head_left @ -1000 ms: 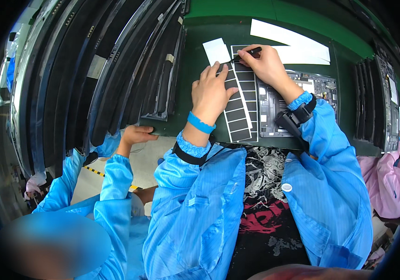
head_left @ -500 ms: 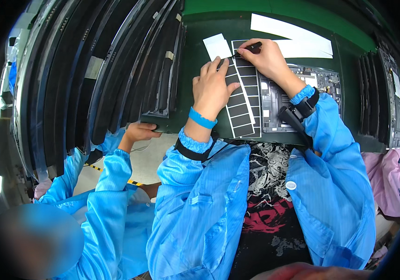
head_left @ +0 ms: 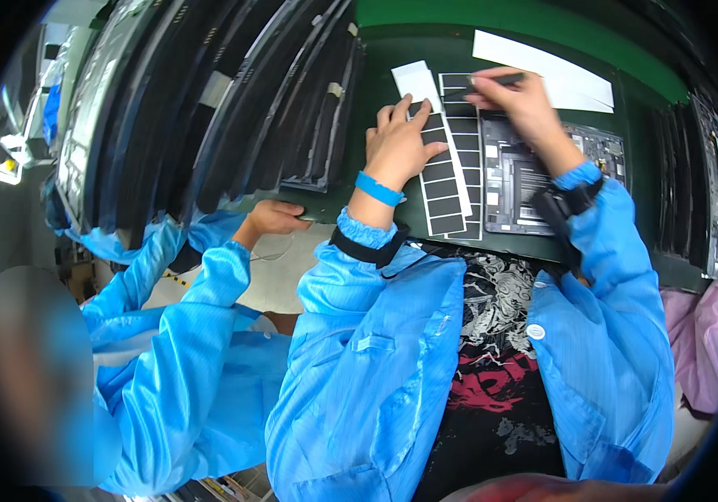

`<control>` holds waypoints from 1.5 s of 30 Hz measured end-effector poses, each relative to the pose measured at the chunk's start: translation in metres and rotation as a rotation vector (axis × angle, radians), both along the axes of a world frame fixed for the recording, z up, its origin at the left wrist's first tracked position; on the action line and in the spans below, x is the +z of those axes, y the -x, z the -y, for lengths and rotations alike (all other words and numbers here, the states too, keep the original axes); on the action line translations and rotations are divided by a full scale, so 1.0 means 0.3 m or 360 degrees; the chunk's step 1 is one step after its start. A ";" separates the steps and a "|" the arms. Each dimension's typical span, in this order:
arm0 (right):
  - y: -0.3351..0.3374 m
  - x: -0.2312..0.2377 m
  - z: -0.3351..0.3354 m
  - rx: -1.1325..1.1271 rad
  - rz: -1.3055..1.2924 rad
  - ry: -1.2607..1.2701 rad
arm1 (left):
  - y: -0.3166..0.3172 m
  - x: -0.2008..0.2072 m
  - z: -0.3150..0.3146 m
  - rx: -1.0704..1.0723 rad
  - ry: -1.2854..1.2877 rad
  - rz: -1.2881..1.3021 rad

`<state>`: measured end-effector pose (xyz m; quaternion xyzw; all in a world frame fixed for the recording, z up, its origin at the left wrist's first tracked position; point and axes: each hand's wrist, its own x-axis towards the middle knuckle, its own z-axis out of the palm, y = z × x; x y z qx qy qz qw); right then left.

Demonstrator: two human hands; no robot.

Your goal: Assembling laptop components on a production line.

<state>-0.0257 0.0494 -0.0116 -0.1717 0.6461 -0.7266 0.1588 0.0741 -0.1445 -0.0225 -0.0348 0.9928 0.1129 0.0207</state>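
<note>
My left hand [head_left: 401, 144] lies with its fingers stretched over the top of a white-edged strip of black rectangular labels [head_left: 443, 188]. Partly beneath that strip is a second label sheet [head_left: 473, 177], also black rectangles on white. Above its upper end, my right hand [head_left: 525, 99] pinches a slim black pen-like tool [head_left: 507, 79]; motion blur hides its exact kind. Small white paper pieces [head_left: 413, 77] stick out beyond my left fingertips. Right of the labels, partly under my right forearm, an opened laptop base [head_left: 511, 191] shows its inner parts.
White paper sheets [head_left: 543, 74] lie at the back of the dark green table [head_left: 380, 63]. Tall rows of dark panels [head_left: 233, 109] stand at left, with more laptop parts [head_left: 702, 184] upright at right. A co-worker's hand [head_left: 278, 217] rests at the table's left front edge.
My right hand has lifted from the upper end of the labels and moved right with the black tool. My left hand stays on the strip. The whole view has shifted slightly.
</note>
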 end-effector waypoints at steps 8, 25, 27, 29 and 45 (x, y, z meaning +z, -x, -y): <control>-0.057 -0.002 -0.642 -0.0730 -0.0076 -0.0244 | 0.018 0.107 -0.109 -0.0184 0.0099 -0.0214; -0.014 -0.098 -0.775 -0.0425 0.0296 0.0158 | 0.096 0.104 -0.640 -0.1189 -0.0794 0.0415; -0.006 -0.106 -0.781 -0.0384 0.0312 0.0150 | 0.100 0.095 -0.636 -0.1165 -0.0824 0.0411; -0.003 -0.105 -0.781 -0.0368 0.0317 0.0174 | 0.104 0.089 -0.628 -0.1283 -0.0908 0.0407; -0.012 -0.119 -0.769 -0.0503 0.0351 0.0133 | 0.073 0.081 -0.625 -0.1302 -0.0799 0.0269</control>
